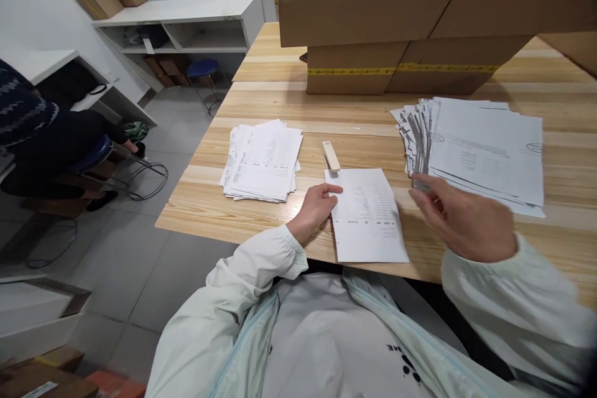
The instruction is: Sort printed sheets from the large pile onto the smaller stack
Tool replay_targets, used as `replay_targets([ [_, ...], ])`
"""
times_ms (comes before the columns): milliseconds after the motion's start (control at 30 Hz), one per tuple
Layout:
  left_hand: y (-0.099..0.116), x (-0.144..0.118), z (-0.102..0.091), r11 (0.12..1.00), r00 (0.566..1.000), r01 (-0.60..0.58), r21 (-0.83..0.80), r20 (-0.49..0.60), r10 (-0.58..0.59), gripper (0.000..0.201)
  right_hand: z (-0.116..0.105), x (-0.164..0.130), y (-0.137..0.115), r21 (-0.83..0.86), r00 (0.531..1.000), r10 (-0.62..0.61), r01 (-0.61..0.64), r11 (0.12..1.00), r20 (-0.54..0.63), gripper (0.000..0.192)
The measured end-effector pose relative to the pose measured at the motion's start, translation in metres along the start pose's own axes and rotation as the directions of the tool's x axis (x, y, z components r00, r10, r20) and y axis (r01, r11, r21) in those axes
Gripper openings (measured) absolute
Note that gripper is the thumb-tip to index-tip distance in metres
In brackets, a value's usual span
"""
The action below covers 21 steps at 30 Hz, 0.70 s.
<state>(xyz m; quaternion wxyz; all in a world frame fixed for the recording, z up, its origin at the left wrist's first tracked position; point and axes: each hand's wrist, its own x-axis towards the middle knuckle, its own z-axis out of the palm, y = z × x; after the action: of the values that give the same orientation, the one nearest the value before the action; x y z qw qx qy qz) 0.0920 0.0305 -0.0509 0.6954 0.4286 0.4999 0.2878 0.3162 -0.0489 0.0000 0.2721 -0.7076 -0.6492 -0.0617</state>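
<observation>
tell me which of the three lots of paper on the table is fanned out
The right-hand stack, by the right hand: its left edges splay out in steps. The left pile lies roughly squared, and the sheet under the left hand is single.

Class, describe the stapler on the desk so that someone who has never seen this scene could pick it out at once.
Start at the wooden desk. In its middle lies a single sheet under the left hand; the stapler lies just beyond that sheet's top left corner. It is the only small, cream, bar-shaped thing among flat white paper stacks.
</observation>
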Motion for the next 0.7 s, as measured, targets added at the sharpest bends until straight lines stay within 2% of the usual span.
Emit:
replay_targets([
  [67,0.001,0.0,0.0,1.0,1.0,0.01,-0.011,0.01,-0.01,0.032,-0.022,0.019,-0.02,0.071,0.997,-0.073,0.075,0.995,-0.028,0.032],
  [133,0.002,0.001,0.0,0.999,1.0,0.022,-0.024,0.009,-0.022,0.034,-0.02,0.051,-0.044,0.2,0.988,-0.153,0.155,0.967,-0.024,0.029],
  [200,0.004,0.001,0.001,0.999,0.999,0.037,-0.035,0.002,-0.037,0.035,0.007,0.088,-0.066,0.321,0.967,-0.253,0.241,0.916,-0.002,0.029],
  [267,0.005,0.001,0.001,0.998,0.998,0.055,-0.044,-0.003,-0.055,0.036,0.051,0.121,-0.084,0.383,0.941,-0.339,0.306,0.871,0.019,0.033],
  [333,0.007,0.002,0.002,0.997,0.998,0.065,-0.049,-0.014,-0.066,0.036,0.098,0.144,-0.095,0.35,0.915,-0.398,0.35,0.869,0.073,0.038],
  [400,0.007,0.003,0.002,0.996,0.997,0.07,-0.053,-0.031,-0.072,0.035,0.136,0.151,-0.1,0.305,0.898,-0.413,0.356,0.883,0.148,0.042],
  [500,0.008,0.006,0.002,0.996,0.997,0.071,-0.06,-0.039,-0.074,0.032,0.168,0.142,-0.098,0.259,0.892,-0.389,0.329,0.908,0.231,0.046],
  [600,0.009,0.01,0.004,0.996,0.997,0.068,-0.051,-0.039,-0.07,0.03,0.179,0.133,-0.095,0.232,0.9,-0.375,0.324,0.917,0.222,0.046],
  [700,0.011,0.009,0.005,0.996,0.996,0.081,-0.041,-0.029,-0.083,0.03,0.176,0.137,-0.096,0.235,0.899,-0.4,0.356,0.904,0.176,0.047],
])
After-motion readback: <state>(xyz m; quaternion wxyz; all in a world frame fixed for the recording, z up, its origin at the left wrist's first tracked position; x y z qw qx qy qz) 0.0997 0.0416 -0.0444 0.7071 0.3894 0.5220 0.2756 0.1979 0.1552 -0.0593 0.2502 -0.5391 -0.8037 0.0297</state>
